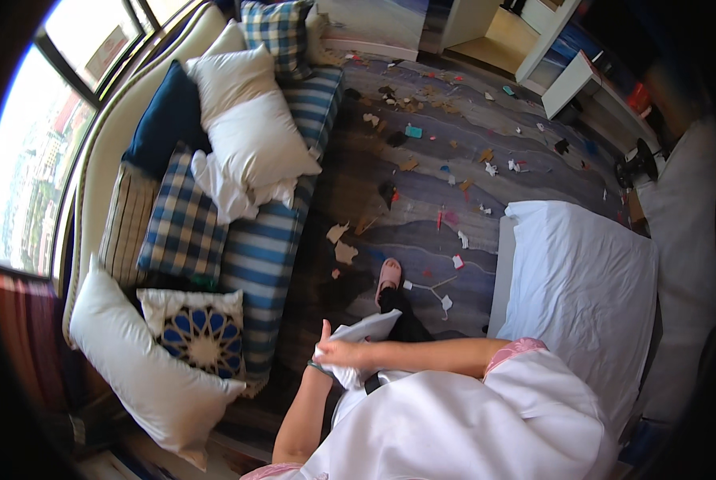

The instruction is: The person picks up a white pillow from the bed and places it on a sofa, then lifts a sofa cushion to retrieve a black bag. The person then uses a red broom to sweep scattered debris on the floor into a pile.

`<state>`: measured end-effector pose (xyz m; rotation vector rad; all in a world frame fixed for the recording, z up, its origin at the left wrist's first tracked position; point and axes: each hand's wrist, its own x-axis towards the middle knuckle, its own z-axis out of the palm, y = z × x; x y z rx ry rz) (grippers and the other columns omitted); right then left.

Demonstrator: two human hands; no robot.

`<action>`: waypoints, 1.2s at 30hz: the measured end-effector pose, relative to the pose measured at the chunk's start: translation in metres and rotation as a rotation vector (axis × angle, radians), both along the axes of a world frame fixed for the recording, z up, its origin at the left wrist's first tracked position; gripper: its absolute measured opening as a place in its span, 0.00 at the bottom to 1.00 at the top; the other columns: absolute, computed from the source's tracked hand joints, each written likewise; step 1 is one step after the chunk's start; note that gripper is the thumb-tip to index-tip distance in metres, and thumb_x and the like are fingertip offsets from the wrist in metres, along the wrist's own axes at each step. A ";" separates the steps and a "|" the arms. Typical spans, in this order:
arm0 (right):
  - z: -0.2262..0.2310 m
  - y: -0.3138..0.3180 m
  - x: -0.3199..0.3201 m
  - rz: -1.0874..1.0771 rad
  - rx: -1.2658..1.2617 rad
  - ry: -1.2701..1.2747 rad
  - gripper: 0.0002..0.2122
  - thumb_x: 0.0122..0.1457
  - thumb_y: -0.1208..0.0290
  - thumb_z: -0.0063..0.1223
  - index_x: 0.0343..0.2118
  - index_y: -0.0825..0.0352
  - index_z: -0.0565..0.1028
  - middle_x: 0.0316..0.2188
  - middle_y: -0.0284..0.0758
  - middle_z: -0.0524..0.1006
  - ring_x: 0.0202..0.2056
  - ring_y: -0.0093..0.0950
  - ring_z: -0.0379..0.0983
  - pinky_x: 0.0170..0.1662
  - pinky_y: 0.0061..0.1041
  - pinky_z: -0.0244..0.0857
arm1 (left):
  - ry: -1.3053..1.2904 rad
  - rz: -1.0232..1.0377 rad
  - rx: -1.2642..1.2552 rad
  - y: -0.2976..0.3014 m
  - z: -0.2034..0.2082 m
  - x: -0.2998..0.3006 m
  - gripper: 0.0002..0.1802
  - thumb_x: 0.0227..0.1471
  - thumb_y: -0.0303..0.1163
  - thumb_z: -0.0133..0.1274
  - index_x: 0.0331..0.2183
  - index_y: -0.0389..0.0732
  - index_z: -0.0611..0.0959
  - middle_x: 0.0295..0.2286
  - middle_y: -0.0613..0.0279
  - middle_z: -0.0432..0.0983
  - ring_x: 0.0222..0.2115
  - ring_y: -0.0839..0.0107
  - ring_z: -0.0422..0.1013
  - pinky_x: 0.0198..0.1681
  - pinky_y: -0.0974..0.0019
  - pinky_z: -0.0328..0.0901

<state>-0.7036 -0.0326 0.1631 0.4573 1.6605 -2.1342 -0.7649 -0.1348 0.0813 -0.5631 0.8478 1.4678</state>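
Note:
Close in front of my body, I hold a bunched white cloth (pixel 376 326) in both hands. My right hand (pixel 344 354) is closed over it, its forearm reaching across from the right. My left hand (pixel 324 336) comes up from below with a green band round the wrist and one digit pointing up. Most of its fingers are hidden behind the cloth and the right hand. A flap of the cloth sticks out to the right above my right forearm, and more hangs below the hands.
On the left stands a blue-striped sofa (pixel 256 268) with white pillows (pixel 250 120), a dark blue cushion (pixel 166 118) and checked cushions (pixel 184 218). A bed with a white sheet (pixel 586 272) is at the right. Scraps and a clothes hanger (pixel 444 301) litter the patterned carpet (pixel 462 128).

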 end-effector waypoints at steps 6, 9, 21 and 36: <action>0.055 0.150 0.007 0.129 0.042 0.101 0.13 0.60 0.61 0.48 0.30 0.67 0.67 0.24 0.32 0.68 0.30 0.22 0.65 0.35 0.27 0.61 | 0.014 -0.526 -0.049 0.166 -0.004 -0.053 0.21 0.54 0.44 0.46 0.41 0.37 0.78 0.38 0.52 0.76 0.36 0.58 0.74 0.42 0.57 0.69; 0.054 0.226 0.005 0.047 0.040 0.101 0.14 0.60 0.59 0.49 0.33 0.68 0.69 0.26 0.30 0.70 0.32 0.20 0.65 0.37 0.26 0.61 | 0.124 -0.581 -0.107 0.240 -0.016 -0.082 0.19 0.54 0.41 0.46 0.39 0.36 0.78 0.36 0.53 0.77 0.34 0.58 0.74 0.41 0.57 0.69; 0.002 0.396 -0.034 -0.314 0.165 0.021 0.15 0.60 0.63 0.51 0.44 0.70 0.72 0.37 0.34 0.76 0.40 0.22 0.70 0.45 0.24 0.65 | 0.485 -0.111 -0.148 0.449 0.026 -0.202 0.19 0.40 0.21 0.46 0.39 0.29 0.75 0.29 0.49 0.75 0.29 0.54 0.74 0.35 0.56 0.71; 0.002 0.695 -0.188 -0.720 0.069 -0.165 0.12 0.64 0.60 0.45 0.44 0.61 0.71 0.39 0.29 0.74 0.39 0.19 0.71 0.40 0.20 0.65 | 0.587 -0.335 0.019 0.719 0.058 -0.389 0.24 0.52 0.46 0.55 0.43 0.38 0.78 0.32 0.65 0.76 0.30 0.72 0.72 0.34 0.66 0.66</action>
